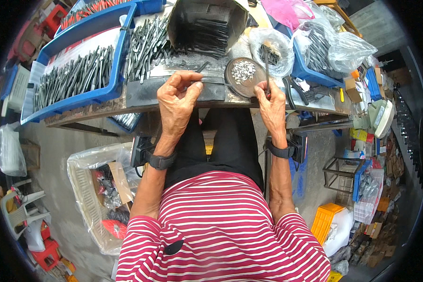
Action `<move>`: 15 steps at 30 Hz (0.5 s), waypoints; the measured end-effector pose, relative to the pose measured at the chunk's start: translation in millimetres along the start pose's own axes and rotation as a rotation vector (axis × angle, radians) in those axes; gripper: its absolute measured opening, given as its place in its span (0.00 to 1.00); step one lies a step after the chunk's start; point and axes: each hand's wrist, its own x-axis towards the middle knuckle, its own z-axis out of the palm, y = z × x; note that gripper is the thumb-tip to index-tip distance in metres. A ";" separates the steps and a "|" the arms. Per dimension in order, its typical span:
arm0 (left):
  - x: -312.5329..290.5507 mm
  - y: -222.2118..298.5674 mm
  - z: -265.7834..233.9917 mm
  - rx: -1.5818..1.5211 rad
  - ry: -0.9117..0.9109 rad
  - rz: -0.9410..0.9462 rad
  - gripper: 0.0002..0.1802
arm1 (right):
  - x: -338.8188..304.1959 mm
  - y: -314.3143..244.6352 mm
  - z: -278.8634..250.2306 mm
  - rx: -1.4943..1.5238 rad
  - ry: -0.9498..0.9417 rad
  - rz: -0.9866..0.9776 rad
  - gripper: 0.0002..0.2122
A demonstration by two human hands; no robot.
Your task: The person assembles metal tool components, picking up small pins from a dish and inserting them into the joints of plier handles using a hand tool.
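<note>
My left hand (177, 98) is raised over the table's front edge, its thumb and forefinger closed together. Whatever may sit between those fingertips is too small to make out. My right hand (272, 103) is closed round a thin dark rod-like tool (267, 63) that points away from me. Between the hands is a round brown dish (233, 80) with a pile of small whitish pieces (243, 70). Just beyond my left fingertips a short dark strip (203, 66) lies on the worktable (216, 96). A dark flat plate (143, 92) runs along the table edge.
At left, a blue tray (75, 99) holds many dark metal strips; more lie in a loose heap (148, 42). An open container (207, 33) stands at the back. To the right are a plastic bag (286, 61), a blue bin (317, 77) and black-handled pliers (298, 91).
</note>
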 end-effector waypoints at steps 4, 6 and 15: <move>-0.3 1.6 5.5 -0.033 -0.013 0.009 0.07 | 1.0 -17.2 -1.0 0.228 0.022 0.092 0.04; -1.3 2.6 6.7 -0.065 -0.023 -0.026 0.07 | -3.6 -35.8 -2.3 0.414 -0.033 0.138 0.03; -7.0 7.3 12.4 -0.098 -0.004 -0.009 0.13 | -25.4 -58.2 17.0 0.494 -0.165 0.139 0.04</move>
